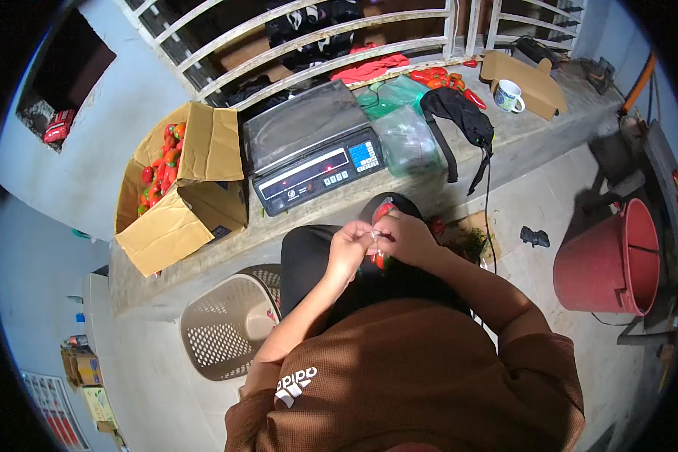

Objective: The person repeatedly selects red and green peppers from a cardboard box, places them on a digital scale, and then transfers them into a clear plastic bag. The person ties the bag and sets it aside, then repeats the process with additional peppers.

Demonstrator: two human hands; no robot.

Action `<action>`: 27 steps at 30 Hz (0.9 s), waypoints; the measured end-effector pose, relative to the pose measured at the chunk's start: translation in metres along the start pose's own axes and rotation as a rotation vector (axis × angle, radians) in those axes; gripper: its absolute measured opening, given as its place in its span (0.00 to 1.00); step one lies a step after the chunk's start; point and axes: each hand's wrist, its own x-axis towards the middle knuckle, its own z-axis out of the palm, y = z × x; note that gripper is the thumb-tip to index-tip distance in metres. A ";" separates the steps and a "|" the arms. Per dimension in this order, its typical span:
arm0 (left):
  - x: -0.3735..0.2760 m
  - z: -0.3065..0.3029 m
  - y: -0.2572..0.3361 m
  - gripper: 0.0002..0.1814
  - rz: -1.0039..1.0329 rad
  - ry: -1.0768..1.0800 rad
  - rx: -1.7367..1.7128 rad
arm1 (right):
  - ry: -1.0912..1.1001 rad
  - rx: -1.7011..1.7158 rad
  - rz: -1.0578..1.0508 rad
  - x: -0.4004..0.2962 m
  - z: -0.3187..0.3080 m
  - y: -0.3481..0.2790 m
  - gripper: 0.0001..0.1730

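Observation:
Above my lap my two hands meet, fingertips close together. My left hand [347, 251] pinches a small pale piece [375, 234], too small to name. Around red peppers [383, 212] my right hand [412, 236] is closed; one end shows beyond the fingers, with a clear shine over it like plastic film. A dark narrow thing [386, 238] lies at the right fingers, mostly hidden. Below the hands, more red and green pepper [380, 260] shows against my black trousers [311, 254].
On the concrete ledge [226, 257] stand a cardboard box [212, 147] of red peppers, a digital scale [316, 169], plastic bags [409, 141], a black strapped pouch [457, 116], loose peppers [438, 78] and a mug [507, 95]. A plastic basket [226, 333] is at left, a red bucket [590, 268] at right.

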 end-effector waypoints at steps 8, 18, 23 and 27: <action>0.004 0.003 -0.012 0.02 0.138 0.087 0.215 | 0.076 -0.234 0.002 -0.001 0.003 -0.015 0.12; 0.003 0.001 -0.016 0.03 0.338 0.205 0.577 | 0.146 -0.318 -0.028 -0.001 0.020 -0.010 0.11; 0.010 -0.006 -0.020 0.03 0.421 0.208 0.638 | 0.117 -0.228 0.021 0.002 0.026 -0.003 0.12; 0.017 -0.007 -0.020 0.04 0.304 0.169 0.392 | 0.158 -0.066 0.048 0.005 0.026 0.000 0.08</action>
